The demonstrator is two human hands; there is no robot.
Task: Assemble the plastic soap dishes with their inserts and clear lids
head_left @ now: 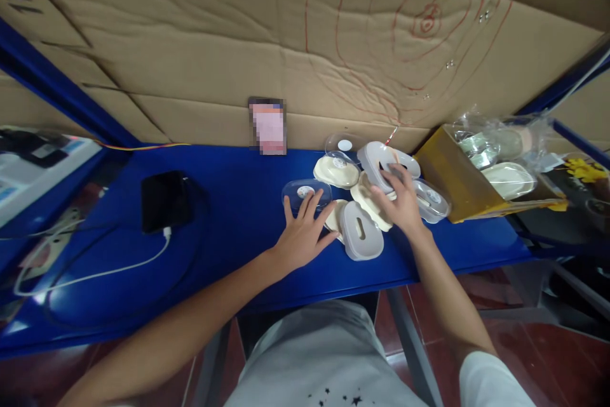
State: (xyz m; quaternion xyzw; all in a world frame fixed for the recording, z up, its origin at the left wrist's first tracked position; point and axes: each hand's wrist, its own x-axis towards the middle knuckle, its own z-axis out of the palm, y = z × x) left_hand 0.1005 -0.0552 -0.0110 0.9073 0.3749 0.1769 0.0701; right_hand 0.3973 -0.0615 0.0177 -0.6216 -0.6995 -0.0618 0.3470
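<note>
A cardboard wall (200, 32) stands behind the yellow-edged box (476, 202), running far off to its left. The blue table (229, 216) under the box stretches the same way. Clear packages (508, 140) fill the box. My left hand (302, 235), well left of the box, has its fingers spread and unclenched, the tips on a clear lid (290, 199). My right hand (401, 197), just left of the box, bends over a tilted grey shell (369, 158); whether I clasp it or merely rest on it, I cannot tell. The black device (164, 202) lies farthest left of the box, with a white cable (138, 265) plugged in. Another grey shell (375, 243), slotted, sits left of the box and nearer me. Cream pieces (333, 172) lie left of the box too, around the shells. Smallest is the round label (305, 192) on my lid.
</note>
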